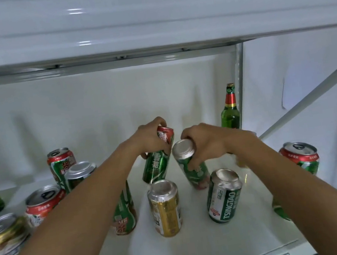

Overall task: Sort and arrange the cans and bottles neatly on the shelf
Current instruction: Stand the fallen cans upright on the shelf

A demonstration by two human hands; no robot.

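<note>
I've got my left hand (153, 137) wrapped round a tilted green-and-red can (157, 162) and my right hand (205, 143) gripping a second tilted green can (191, 167) near its silver end, both mid white shelf (203, 243), behind an upright gold can (165, 208) and Tsingtao can (223, 195), green bottle (230, 113) at back right.

Left hand (151, 137): grips tilted green-red can (157, 162) | right hand (205, 143): grips tilted green can (191, 167) | both above white shelf (203, 243)
</note>
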